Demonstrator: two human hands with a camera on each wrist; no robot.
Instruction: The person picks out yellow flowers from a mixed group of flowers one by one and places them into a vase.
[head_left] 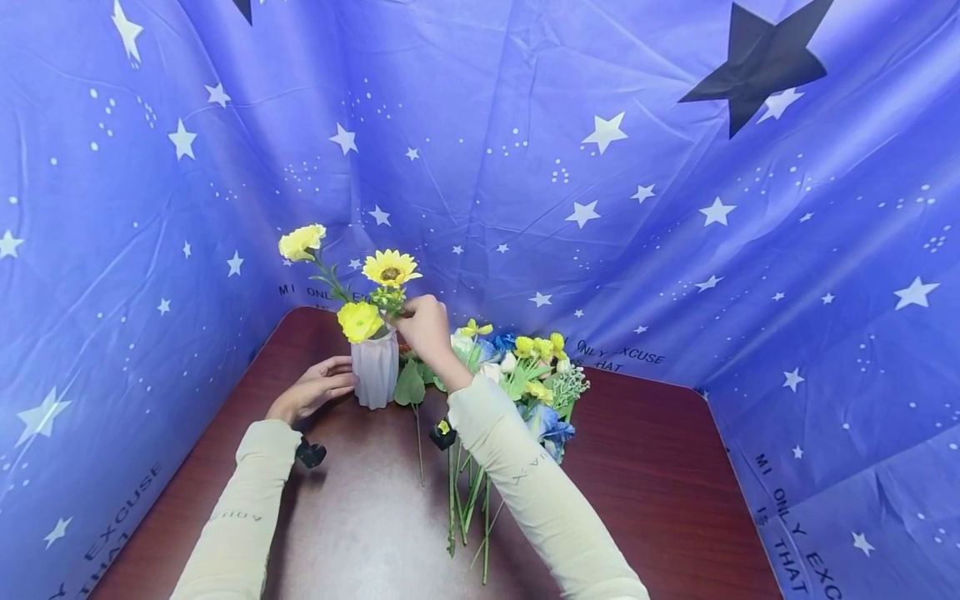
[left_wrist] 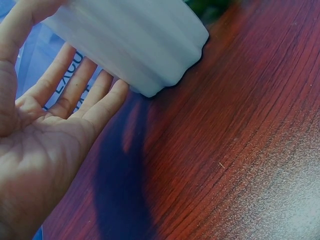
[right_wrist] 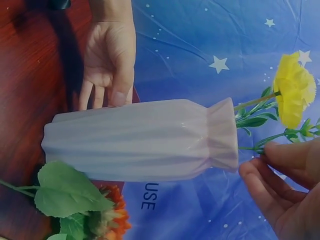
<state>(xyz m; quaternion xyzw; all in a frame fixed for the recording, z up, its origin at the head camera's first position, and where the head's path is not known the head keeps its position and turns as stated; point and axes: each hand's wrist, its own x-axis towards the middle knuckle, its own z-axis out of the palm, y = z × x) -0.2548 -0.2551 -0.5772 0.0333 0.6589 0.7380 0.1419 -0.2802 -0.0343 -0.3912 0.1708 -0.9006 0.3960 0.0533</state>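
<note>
A pale ribbed vase (head_left: 374, 371) stands upright on the table with several yellow flowers in it. One is a sunflower (head_left: 391, 268) with a brown centre; another yellow bloom (head_left: 302, 242) leans out to the left, and a lower one (head_left: 360, 322) hangs by the rim. At the vase mouth, my right hand (head_left: 427, 333) pinches a thin green flower stem (right_wrist: 258, 148) between thumb and fingers. Which bloom tops that stem is hard to tell. My left hand (left_wrist: 55, 130) touches the vase's left side with extended fingers, not wrapped round it.
Right of the vase lies a pile of artificial flowers (head_left: 536, 387), yellow, white and blue, stems toward the front. An orange flower (right_wrist: 112, 215) and a green leaf (right_wrist: 70, 187) lie close beside the vase. Blue star-printed cloth (head_left: 480, 167) surrounds the dark red table (head_left: 645, 500).
</note>
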